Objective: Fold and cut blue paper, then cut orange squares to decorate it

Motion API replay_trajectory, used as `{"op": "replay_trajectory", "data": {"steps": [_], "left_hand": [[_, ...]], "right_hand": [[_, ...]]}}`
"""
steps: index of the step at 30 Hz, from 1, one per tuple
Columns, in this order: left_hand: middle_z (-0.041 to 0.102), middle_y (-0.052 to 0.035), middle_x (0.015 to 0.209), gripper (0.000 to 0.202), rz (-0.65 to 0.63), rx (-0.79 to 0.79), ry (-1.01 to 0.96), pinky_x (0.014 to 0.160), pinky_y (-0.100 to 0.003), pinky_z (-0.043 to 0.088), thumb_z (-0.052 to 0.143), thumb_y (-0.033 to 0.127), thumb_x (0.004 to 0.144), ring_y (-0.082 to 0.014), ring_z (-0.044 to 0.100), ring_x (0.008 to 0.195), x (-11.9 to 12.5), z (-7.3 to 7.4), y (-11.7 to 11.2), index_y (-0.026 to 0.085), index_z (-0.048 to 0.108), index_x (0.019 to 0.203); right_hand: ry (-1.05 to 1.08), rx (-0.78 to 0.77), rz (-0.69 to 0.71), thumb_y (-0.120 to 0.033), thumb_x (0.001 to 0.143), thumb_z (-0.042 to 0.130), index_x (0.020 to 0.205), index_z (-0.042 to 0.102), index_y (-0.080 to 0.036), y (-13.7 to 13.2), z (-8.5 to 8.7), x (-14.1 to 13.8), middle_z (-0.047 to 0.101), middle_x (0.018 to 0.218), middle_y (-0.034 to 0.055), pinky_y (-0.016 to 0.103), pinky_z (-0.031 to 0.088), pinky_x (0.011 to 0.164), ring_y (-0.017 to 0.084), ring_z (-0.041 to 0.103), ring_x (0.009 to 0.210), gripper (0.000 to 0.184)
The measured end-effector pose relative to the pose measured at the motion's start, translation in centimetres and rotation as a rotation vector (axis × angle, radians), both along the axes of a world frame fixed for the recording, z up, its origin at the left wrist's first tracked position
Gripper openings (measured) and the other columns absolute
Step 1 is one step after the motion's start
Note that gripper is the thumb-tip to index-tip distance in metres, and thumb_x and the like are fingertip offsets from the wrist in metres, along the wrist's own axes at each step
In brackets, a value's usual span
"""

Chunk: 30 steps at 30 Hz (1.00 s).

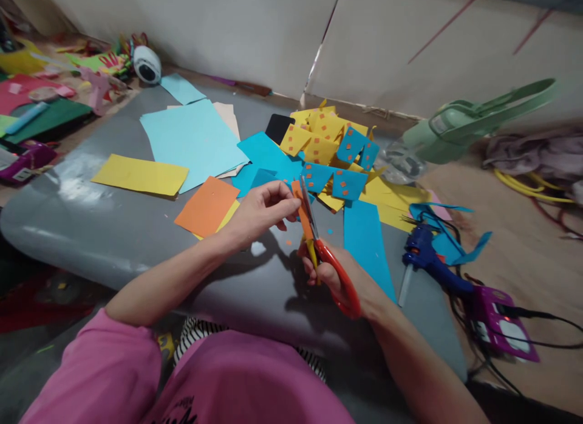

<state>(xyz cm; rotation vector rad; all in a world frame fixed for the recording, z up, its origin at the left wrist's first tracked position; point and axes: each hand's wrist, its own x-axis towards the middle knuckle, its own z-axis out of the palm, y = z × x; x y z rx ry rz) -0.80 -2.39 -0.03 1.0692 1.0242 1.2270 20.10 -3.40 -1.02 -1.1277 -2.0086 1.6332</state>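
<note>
My left hand point(262, 210) pinches a narrow orange paper strip point(302, 214) above the grey table point(91, 223). My right hand point(339, 278) grips red-handled scissors point(328, 257), whose blades rest against the strip. Just beyond lies a pile of blue and yellow paper squares point(330, 150) dotted with small orange bits. An orange sheet point(207, 205) lies left of my left hand. A blue strip point(367, 242) lies to the right of the scissors.
A blue glue gun point(426, 257) lies at the right, cabled to a purple power strip point(498, 324). Light blue sheets point(191, 138) and a yellow strip point(139, 175) cover the left. A green fan point(473, 120) sits far right. Craft scraps point(59, 78) crowd the far left.
</note>
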Motion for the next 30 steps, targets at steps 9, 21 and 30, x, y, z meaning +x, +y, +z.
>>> {"op": "replay_trajectory", "data": {"steps": [9, 21, 30], "left_hand": [[0.063, 0.0017, 0.069, 0.024, -0.007, 0.016, 0.028, 0.056, -0.02, 0.046, 0.067, 0.033, 0.081, -0.0102, 0.063, 0.067, -0.02, 0.04, -0.08, 0.02, 0.049, 0.073], [0.062, 0.001, 0.07, 0.022, -0.019, 0.021, 0.019, 0.056, -0.022, 0.046, 0.066, 0.03, 0.083, -0.011, 0.062, 0.067, -0.01, 0.07, -0.1, 0.02, 0.05, 0.072], [0.061, 0.0011, 0.07, 0.023, -0.035, 0.016, 0.021, 0.055, -0.021, 0.046, 0.065, 0.031, 0.082, -0.0112, 0.062, 0.068, -0.09, 0.2, -0.02, 0.02, 0.049, 0.072]], "right_hand": [[-0.056, 0.015, 0.034, -0.092, 0.077, 0.042, 0.085, 0.053, -0.022, 0.05, 0.05, -0.06, 0.054, 0.067, 0.0, 0.03, 0.045, 0.054, 0.014, 0.049, 0.058, 0.071], [-0.061, 0.053, 0.041, -0.099, 0.068, 0.037, 0.086, 0.053, -0.022, 0.16, -0.22, 0.05, 0.056, 0.066, 0.0004, 0.03, 0.043, 0.052, 0.015, 0.052, 0.056, 0.08], [-0.082, 0.04, 0.041, -0.097, 0.071, 0.038, 0.085, 0.052, -0.022, 0.17, -0.31, 0.04, 0.055, 0.065, -0.0004, 0.028, 0.043, 0.051, 0.014, 0.051, 0.054, 0.077]]}}
